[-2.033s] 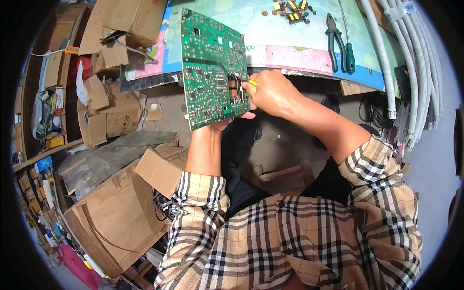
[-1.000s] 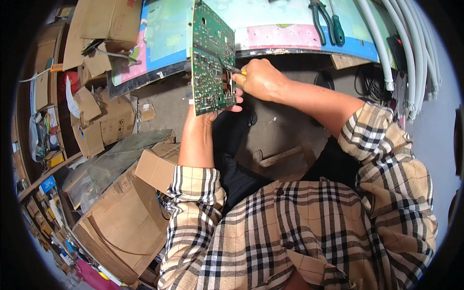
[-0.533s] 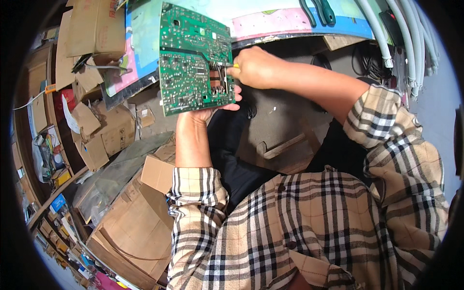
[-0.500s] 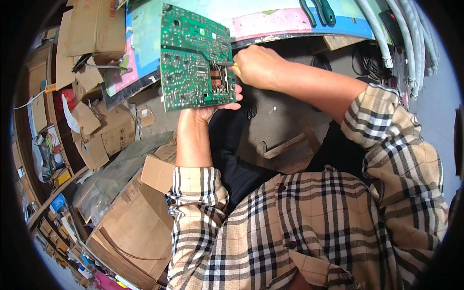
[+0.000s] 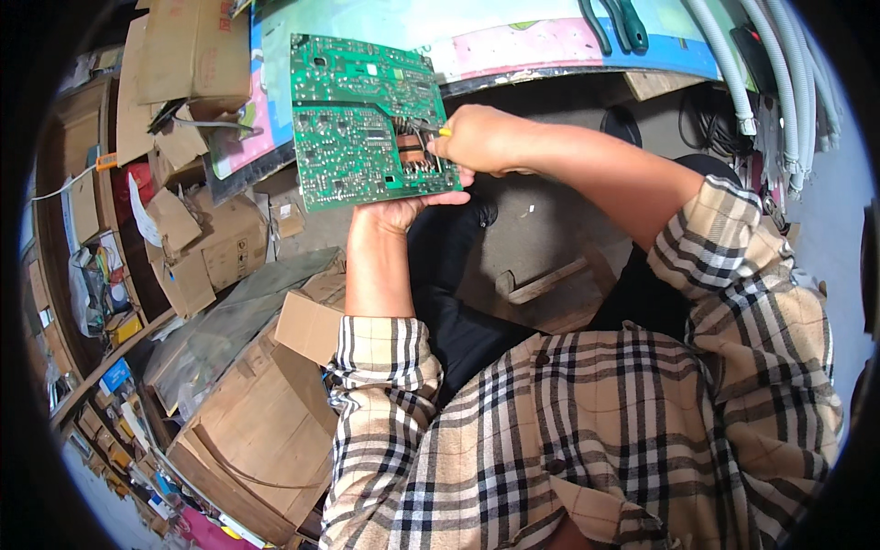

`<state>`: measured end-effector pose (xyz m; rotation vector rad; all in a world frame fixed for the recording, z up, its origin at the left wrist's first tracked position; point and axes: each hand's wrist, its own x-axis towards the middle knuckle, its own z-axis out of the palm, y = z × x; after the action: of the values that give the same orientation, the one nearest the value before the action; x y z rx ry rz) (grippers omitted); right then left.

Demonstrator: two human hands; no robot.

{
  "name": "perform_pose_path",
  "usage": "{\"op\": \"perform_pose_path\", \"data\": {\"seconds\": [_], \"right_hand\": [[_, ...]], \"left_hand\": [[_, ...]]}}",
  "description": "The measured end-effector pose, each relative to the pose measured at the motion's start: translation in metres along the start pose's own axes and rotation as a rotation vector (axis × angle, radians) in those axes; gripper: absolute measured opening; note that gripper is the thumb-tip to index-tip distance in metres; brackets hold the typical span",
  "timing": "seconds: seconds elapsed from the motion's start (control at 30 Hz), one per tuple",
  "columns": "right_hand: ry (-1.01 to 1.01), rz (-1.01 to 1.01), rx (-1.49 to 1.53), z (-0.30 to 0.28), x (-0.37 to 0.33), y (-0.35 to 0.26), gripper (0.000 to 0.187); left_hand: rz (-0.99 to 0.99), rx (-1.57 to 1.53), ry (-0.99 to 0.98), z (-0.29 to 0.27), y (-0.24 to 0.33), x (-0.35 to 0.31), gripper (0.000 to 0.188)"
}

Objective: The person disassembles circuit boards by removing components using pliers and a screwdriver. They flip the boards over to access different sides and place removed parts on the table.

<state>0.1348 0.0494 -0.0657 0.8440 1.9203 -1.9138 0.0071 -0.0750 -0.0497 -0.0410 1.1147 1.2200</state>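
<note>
A green circuit board [image 5: 357,119] is held up below the table edge, its solder side facing me. My left hand [image 5: 403,209] supports it from underneath at its lower right edge. My right hand [image 5: 486,139] is closed around a small tool with a yellow handle [image 5: 444,132]. The tool's metal tip [image 5: 417,128] touches the board's right side, near a brown component [image 5: 414,156].
A table with a blue and pink mat [image 5: 550,41] runs along the top, with green-handled pliers [image 5: 616,23] on it. Grey corrugated hoses [image 5: 770,82] hang at the right. Cardboard boxes [image 5: 257,431] and scraps [image 5: 192,64] crowd the left side and floor.
The board has been turned from edge-on to flat toward me and shifted slightly lower. My right hand has stayed at its right edge with the tool.
</note>
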Motion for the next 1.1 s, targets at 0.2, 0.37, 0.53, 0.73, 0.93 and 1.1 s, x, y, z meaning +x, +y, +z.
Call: {"op": "perform_pose_path", "data": {"seconds": [0.2,0.37,0.53,0.73,0.93,1.1], "right_hand": [[0.269,-0.313,-0.766,-0.011,-0.008,0.002,0.019],[0.561,-0.389,-1.314,-0.015,-0.021,0.013,0.025],[0.430,-0.317,-1.008,-0.014,-0.029,-0.010,0.032],[0.405,-0.312,-0.953,-0.012,-0.032,-0.014,0.030],[0.323,-0.268,-0.884,-0.013,-0.030,-0.019,0.036],[0.326,-0.245,-0.881,-0.012,-0.029,-0.021,0.036]], "left_hand": [[-0.026,-0.142,-0.147,-0.006,-0.006,0.006,0.069],[0.025,-0.214,-0.086,-0.008,0.000,0.005,0.069],[0.057,-0.325,-0.287,-0.011,0.004,0.001,0.076],[0.040,-0.445,-0.312,-0.001,0.002,-0.001,0.074],[0.126,-0.221,-0.195,0.000,0.000,0.001,0.067],[0.176,-0.184,-0.110,-0.003,-0.004,0.002,0.060]]}}
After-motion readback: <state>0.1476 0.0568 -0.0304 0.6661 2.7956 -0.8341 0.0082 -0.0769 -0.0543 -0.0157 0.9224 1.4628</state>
